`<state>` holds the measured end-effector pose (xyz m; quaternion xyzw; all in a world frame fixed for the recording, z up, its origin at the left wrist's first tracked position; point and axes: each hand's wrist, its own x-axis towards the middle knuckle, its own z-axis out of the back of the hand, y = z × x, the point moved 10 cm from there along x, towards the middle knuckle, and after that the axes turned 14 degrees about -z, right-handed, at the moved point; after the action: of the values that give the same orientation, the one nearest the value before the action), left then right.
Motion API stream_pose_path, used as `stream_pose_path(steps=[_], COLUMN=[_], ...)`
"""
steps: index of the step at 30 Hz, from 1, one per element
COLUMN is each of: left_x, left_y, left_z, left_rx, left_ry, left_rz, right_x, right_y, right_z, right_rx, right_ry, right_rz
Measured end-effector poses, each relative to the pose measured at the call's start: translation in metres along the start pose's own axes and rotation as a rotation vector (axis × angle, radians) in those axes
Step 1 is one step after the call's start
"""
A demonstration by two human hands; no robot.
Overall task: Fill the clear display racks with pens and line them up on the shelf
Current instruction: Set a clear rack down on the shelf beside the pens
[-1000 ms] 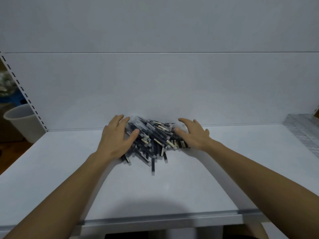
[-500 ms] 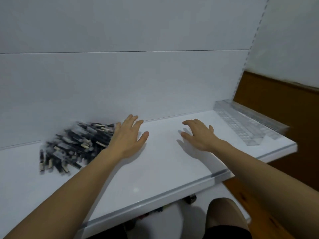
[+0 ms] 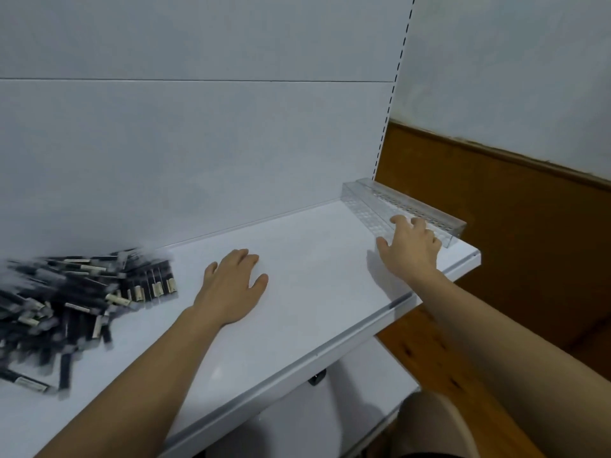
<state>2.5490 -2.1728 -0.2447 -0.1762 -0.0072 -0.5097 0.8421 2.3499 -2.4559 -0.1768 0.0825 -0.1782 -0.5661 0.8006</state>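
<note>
2 hands [image 3: 231,287] [image 3: 410,251], 1 pen pile [image 3: 66,302]

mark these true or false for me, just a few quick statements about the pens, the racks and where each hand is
1. The pens lie in a loose pile on the left part of the shelf. True.
2. The left hand grips a bundle of pens. False: it lies flat on bare shelf to the right of the pile and holds nothing.
3. The right hand is at the clear racks at the shelf's right end, fingers spread. True.
4. The clear racks are full of pens. False: no pens show in them.
5. The clear racks sit right next to the pen pile. False: they are at opposite ends of the shelf.
</note>
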Motion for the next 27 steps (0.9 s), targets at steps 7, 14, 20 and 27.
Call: stream_pose_path(steps=[7, 14, 20, 27], left_x=[0.0, -0.012, -0.026, -0.037], left_y=[-0.001, 0.002, 0.023, 0.039], left_z=[0.004, 0.025, 0.04, 0.055], left_rx=[-0.029, -0.345, -0.606, -0.717], left_ry=[-0.033, -0.245, -0.481, -0.702], left_rz=[0.001, 0.02, 0.146, 0.269], right_x=[-0.01, -0.08, -0.119, -0.074], right_y=[0.021, 0.072, 0.079, 0.05], right_z=[-0.022, -0.026, -0.019, -0.008], right_rx=[0.107, 0.147, 0.152, 0.25], right_ry=[0.195, 0.317, 0.462, 0.432], right_rz=[0.089, 0.269, 0.46, 0.419])
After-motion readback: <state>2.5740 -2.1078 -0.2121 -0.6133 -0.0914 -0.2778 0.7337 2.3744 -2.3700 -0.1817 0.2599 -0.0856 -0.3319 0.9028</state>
